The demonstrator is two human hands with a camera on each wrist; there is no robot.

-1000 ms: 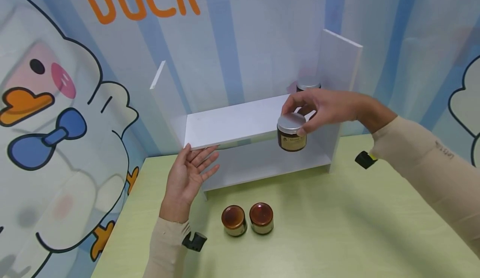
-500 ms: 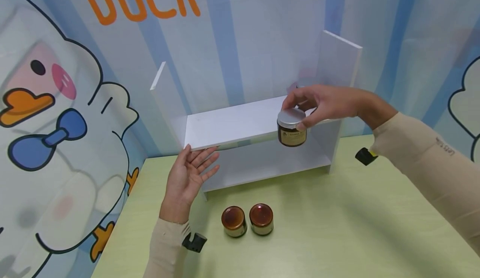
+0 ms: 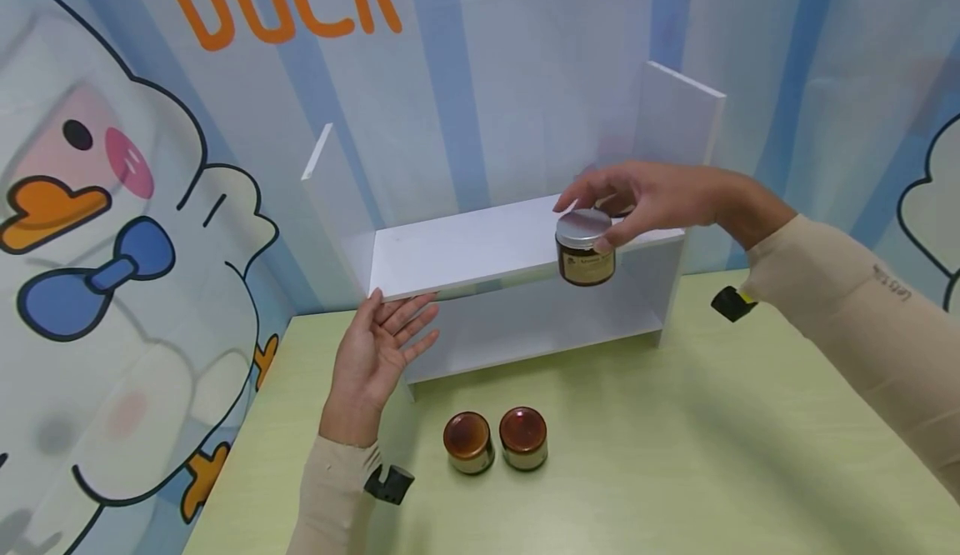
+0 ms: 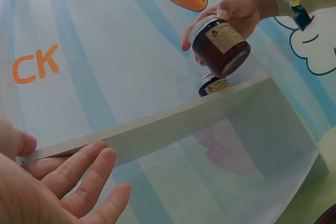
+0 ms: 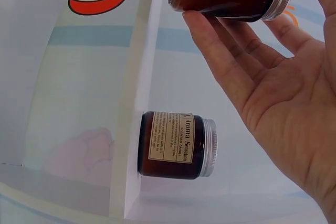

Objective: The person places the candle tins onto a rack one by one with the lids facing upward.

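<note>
My right hand (image 3: 637,197) holds a scented candle jar (image 3: 587,262), amber glass with a silver lid and cream label, by its lid. In the head view the jar overlaps the front edge of the white shelf's upper board (image 3: 465,247). On that board, at the right end, stands another candle jar (image 5: 170,145), mostly hidden behind my right hand in the head view. At the board's left front corner my left hand (image 3: 375,355) pinches the edge, thumb above and index finger beneath, other fingers spread below. Its fingers (image 4: 94,177) show in the left wrist view.
Two amber jars, a left one (image 3: 468,442) and a right one (image 3: 523,438), stand side by side on the pale green table (image 3: 637,455) before the shelf. The shelf has upright side panels (image 3: 678,113) and a lower board (image 3: 525,330). A duck-printed backdrop (image 3: 510,80) hangs behind.
My right hand has raised the candle jar slightly, and now hides the jar at the back of the shelf in the head view. My left hand has stayed at the board's corner.
</note>
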